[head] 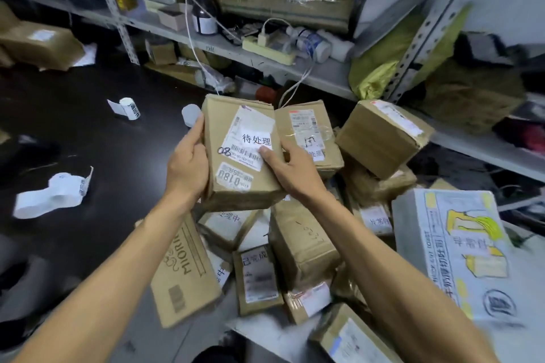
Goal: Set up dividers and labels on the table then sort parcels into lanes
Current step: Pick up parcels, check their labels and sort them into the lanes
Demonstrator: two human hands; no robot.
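you hold a brown cardboard parcel (240, 150) up over the heap of parcels (295, 244), one of your hands on each side: your left hand (188, 163) wraps its left edge, your right hand (290, 169) grips the right edge with the thumb pressed on the white label (256, 138) stuck to the top face. the likely slip is the box itself: its corners look crushed and the card soft, so a squeeze may buckle it, and the glossy stickers give the thumb little bite. the heap below is loosely stacked and tilted, so setting anything back on it could start a slide. the label's lower edge sits under your thumb and could peel or crease if you drag it. the dark surface (88, 132) to your left carries loose white label rolls (56, 194) that can roll underfoot of a parcel; i see no dividers there.
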